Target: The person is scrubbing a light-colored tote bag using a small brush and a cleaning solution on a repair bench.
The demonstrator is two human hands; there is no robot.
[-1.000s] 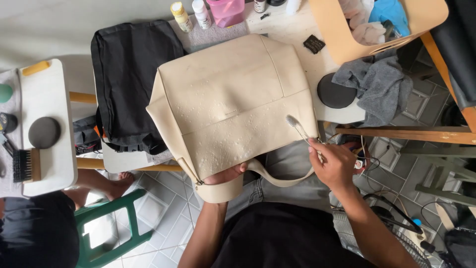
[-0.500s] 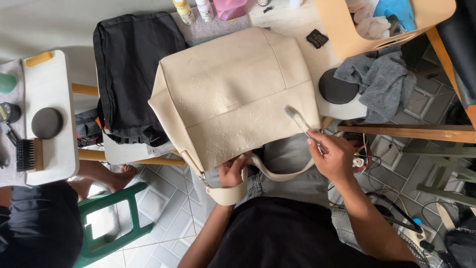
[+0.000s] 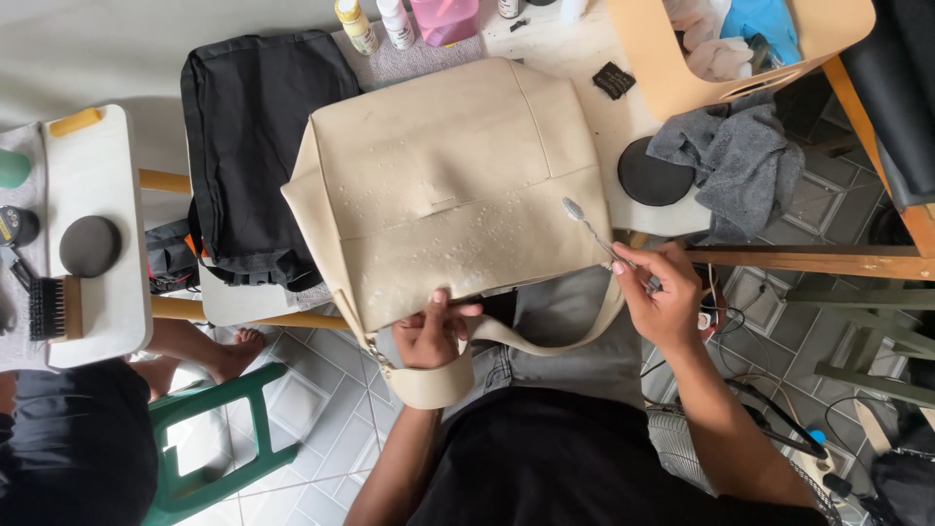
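**Cream bag pinned at its near edge, small brush poised at the right corner**

Down at the near edge, the left hand (image 3: 433,336) is clamped on the lower rim of the cream bag (image 3: 448,185), thumb on top, fingers tucked under, right where the strap (image 3: 545,341) loops off toward the lap. That is a closed pinch on the bag itself, and it looks a sensible place to hold: the seam and strap anchor should be the firmest part of a soft body.

Over to the right hand (image 3: 662,302), closed around the handle of a slim toothbrush-like brush (image 3: 589,229), its head resting at, or just above, the bag's lower right corner; from this angle I can't say for sure that the bristles touch.

The bag lies flat on the white table (image 3: 604,127), its near edge hanging over the person's knees. The front panel is dotted with what look like foam or water droplets, so I'd judge the surface slick just now. It reads as supple leather-like material: light, floppy, apt to slide or buckle under pressure unless held down at an edge.

Further out, a black backpack (image 3: 258,146) sits left of the bag, touching it. A grey cloth (image 3: 730,161) and a dark round pad (image 3: 651,175) lie to the right. At the far edge stand small bottles (image 3: 375,24) and a tan box (image 3: 682,68) of cloths. Off left, another person's tray holds a wooden brush (image 3: 54,307).
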